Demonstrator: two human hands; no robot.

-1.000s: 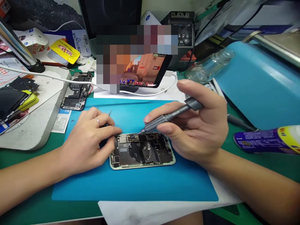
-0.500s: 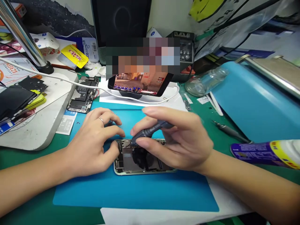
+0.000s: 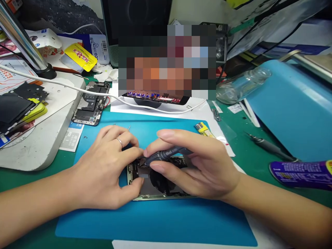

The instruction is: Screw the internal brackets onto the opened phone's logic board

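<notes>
"Phone (image 3: 155,188), where is it lying?"
"Open on the mat (image 3: 155,221), beneath both hands."
"Fingers?"
"The right hand (image 3: 204,162) is pinching a driver (image 3: 163,155); the left hand (image 3: 103,169) is lying with thumb and forefinger apart over its left end, apparently steadying it."
"Step?"
"Probably driver work near the far edge; the next move is calling for a steady tip."
"Obstacles?"
"Fingers are hiding the tip; a second tool (image 3: 271,146) and can (image 3: 298,174) are lying off right."

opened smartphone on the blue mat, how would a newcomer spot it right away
Start from the big blue mat in the lower middle. On it, partly covered by the left hand and right hand, lies the opened smartphone. Its pale rim sets it apart from the black-edged phone part at the mat's upper left.
</notes>
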